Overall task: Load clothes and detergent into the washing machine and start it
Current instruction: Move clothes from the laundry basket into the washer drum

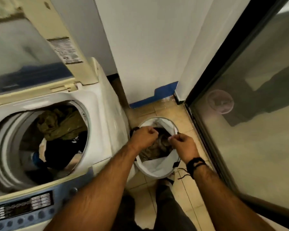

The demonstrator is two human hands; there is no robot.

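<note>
Two hands: both are lowered into the round white fabric laundry hamper (158, 169), seen from the head camera.
Left hand (144, 136): fingers are curled tight, closed on dark fabric at the hamper's left rim; exactly what is pinched cannot be told.
Right hand (183, 145): fingers are curled, thumb and forefinger pinched on a thin bit of the crumpled brown-grey garment (154, 149) inside the hamper.
Wrist: a black cord band (194, 165) is worn on the right wrist, loose ends hanging.
Hamper: it is stood on the beige tiled floor (180, 194), just beside the washer's right side, white liner visible around the garment.
Washer: the white top-loading washing machine (105, 117) is at left, its cream lid (32, 47) raised upright.
Drum: an olive-green cloth (60, 122) is lying on top of dark clothes (60, 152) inside; a pale item is tucked at the lower left.
Controls: the blue panel with round buttons (22, 212) is at the near edge, untouched.
Right side: a frosted glass door with black frame (250, 114) is shut.
Detergent: no container can be made out.
</note>
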